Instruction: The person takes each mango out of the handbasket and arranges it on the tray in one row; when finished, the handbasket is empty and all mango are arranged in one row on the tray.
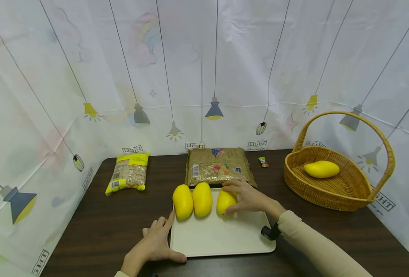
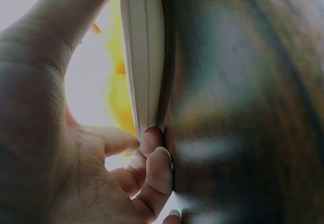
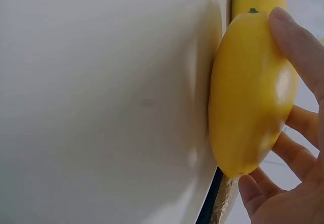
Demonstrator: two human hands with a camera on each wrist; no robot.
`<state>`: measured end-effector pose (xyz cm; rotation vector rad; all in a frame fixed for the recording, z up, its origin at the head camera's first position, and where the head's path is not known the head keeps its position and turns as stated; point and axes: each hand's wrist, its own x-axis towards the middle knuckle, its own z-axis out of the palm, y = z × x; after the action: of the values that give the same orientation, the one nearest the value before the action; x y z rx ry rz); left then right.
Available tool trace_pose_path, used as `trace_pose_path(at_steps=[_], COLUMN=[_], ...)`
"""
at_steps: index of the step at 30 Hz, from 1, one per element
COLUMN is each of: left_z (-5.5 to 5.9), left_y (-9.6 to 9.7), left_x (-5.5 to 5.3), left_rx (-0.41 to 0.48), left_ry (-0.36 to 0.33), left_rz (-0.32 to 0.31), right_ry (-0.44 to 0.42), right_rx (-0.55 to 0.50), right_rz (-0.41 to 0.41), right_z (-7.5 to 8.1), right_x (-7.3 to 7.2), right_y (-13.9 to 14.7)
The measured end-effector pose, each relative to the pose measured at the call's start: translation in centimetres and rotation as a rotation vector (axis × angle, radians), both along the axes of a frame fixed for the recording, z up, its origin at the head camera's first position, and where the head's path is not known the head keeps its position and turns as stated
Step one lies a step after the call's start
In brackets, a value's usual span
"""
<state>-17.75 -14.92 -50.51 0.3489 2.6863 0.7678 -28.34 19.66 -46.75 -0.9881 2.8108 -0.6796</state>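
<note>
My right hand holds a yellow mango by its two ends, thumb near the green stem end and fingertips at the other. The mango sits at the back of a cream rectangular tray. To its left, two more mangoes stand side by side, one at the tray's left edge and one beside it. At the tray's front left corner, my left hand grips the rim, with the thumb along the front edge and the index finger against the left side. Its other fingers are bent outside the rim.
A wicker basket with a tall handle stands at the right, one mango inside. Behind the tray lies a gold package. A yellow-labelled bag lies at the back left, a small packet at the back.
</note>
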Motion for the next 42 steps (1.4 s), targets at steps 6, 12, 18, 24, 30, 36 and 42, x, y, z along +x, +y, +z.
trace_pose_path(at_steps=[6,12,18,24,30,36,42], left_z=[0.02,0.05,0.16,0.27,0.20,0.11,0.23], left_y=[-0.10,-0.02,-0.04,-0.08,-0.11,-0.08,-0.08], left_x=[0.02,0.13,0.15,0.17,0.20,0.23,0.25], left_rx=[0.003,0.013,0.016,0.016,0.018,0.015,0.016], left_ry=[0.008,0.014,0.010,0.008,0.011,0.014,0.012], left_rz=[-0.005,-0.008,-0.008,-0.002,-0.006,-0.008,-0.006], right_ry=[-0.024,-0.013,-0.025,-0.030,-0.023,-0.039,-0.040], right_rx=[-0.003,0.010,0.014,-0.003,-0.003,-0.014,-0.012], right_rz=[0.046,0.075,0.096,0.127,0.147,0.141,0.117], right_z=[-0.10,-0.08,0.08,0.08,0.05,0.15,0.14], right_x=[-0.17,-0.30,-0.38,-0.56,-0.65,-0.57,-0.49], right_y=[-0.08,-0.42,-0.35,-0.35,-0.43,-0.40,-0.33])
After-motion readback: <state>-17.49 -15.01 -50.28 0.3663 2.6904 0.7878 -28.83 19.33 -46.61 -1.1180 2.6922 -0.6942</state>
